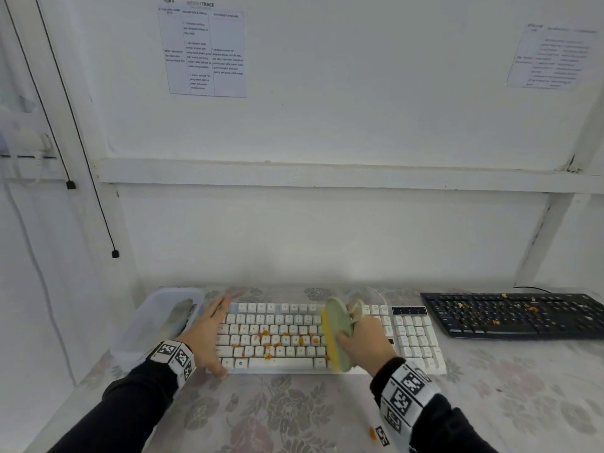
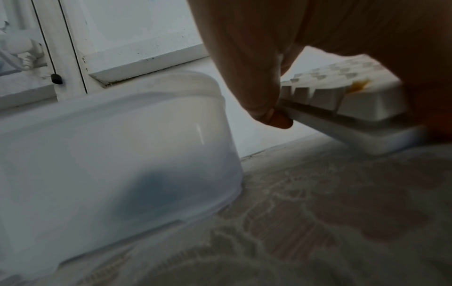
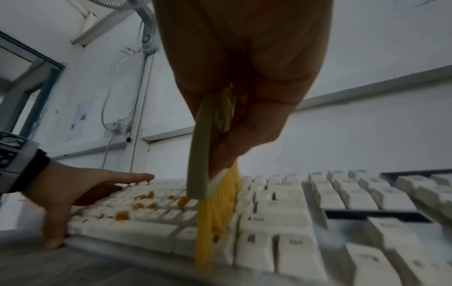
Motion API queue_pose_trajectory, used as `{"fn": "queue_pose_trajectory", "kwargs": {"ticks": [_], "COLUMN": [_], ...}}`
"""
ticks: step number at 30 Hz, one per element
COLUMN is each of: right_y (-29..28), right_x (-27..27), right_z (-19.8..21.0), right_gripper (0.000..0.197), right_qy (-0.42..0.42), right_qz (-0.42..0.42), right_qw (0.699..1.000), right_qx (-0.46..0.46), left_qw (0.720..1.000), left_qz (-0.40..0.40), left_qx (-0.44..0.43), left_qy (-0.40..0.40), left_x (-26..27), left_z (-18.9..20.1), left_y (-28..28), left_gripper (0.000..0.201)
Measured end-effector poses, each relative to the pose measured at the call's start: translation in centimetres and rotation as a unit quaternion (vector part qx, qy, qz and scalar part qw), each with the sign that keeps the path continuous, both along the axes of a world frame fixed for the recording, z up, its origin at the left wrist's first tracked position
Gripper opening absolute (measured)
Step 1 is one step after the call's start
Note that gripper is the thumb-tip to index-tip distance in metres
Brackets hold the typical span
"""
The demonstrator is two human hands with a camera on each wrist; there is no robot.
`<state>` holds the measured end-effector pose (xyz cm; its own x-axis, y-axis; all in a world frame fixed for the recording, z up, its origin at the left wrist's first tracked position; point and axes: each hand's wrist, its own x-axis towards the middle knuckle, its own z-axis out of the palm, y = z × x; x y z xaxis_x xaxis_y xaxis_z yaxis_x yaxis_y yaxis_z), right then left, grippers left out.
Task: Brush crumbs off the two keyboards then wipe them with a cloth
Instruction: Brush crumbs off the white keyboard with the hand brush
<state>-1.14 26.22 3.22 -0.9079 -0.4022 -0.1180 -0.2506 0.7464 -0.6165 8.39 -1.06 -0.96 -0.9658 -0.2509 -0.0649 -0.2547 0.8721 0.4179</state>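
A white keyboard [image 1: 277,338] lies in the middle of the table with orange crumbs [image 1: 268,346] scattered over its letter keys. My right hand [image 1: 362,338] grips a green-backed brush [image 1: 336,335]. Its yellow bristles [image 3: 220,203] stand on the keys just right of the crumbs [image 3: 144,196]. My left hand [image 1: 209,335] lies flat with straight fingers on the keyboard's left end [image 2: 354,100], thumb at the front corner. At the far right sits a black keyboard [image 1: 516,317], also with crumbs on it.
A translucent plastic box [image 1: 157,325] stands left of the white keyboard, with a grey cloth [image 1: 178,317] showing dimly inside. One orange crumb [image 1: 372,433] lies on the floral tablecloth [image 1: 294,413] near my right wrist. The white wall rises close behind.
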Motion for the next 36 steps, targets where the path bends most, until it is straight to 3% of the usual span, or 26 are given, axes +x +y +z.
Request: {"fn": "queue_pose_trajectory", "kwargs": {"ticks": [5,9,13,18,22,27,32,36], "right_y": [1.6,1.3,-1.0,-1.9,0.0,0.9,-1.7,-2.5], "right_x": [1.2,0.9,-0.1,0.6,1.8,1.7,0.3,1.1], "right_z": [-0.7,0.7,1.6,-0.2,-1.0,0.2,1.0,-0.3], "right_gripper": [0.009,0.006,0.016,0.034,0.015,0.009,0.032,0.019], "right_qy": [-0.052,-0.011,0.049,0.026,-0.026,-0.017,0.039,-0.004], "right_qz": [0.019,0.006,-0.024,0.002,0.022,0.020,-0.020,0.022], "right_qw": [0.998,1.000,0.997,1.000,0.999,1.000,0.999,1.000], "right_qx": [0.015,-0.016,-0.060,0.016,0.023,0.005,-0.031,-0.010], "left_qw": [1.000,1.000,1.000,1.000,1.000,1.000,1.000,1.000], "left_qz": [-0.006,-0.011,-0.014,-0.007,-0.010,-0.010,-0.007,-0.011], "left_qx": [-0.008,-0.006,-0.004,0.000,0.002,0.003,-0.001,-0.005], "left_qy": [0.002,0.008,0.008,0.000,-0.008,-0.006,-0.005,-0.004], "left_x": [-0.1,0.0,0.2,0.2,0.1,0.1,0.2,0.2], "left_z": [0.0,0.0,0.1,0.2,0.4,0.4,0.4,0.3], "left_y": [0.0,0.0,0.0,0.1,0.2,0.2,0.1,0.1], "left_gripper": [0.148,0.148,0.148,0.148,0.148,0.147,0.147,0.146]}}
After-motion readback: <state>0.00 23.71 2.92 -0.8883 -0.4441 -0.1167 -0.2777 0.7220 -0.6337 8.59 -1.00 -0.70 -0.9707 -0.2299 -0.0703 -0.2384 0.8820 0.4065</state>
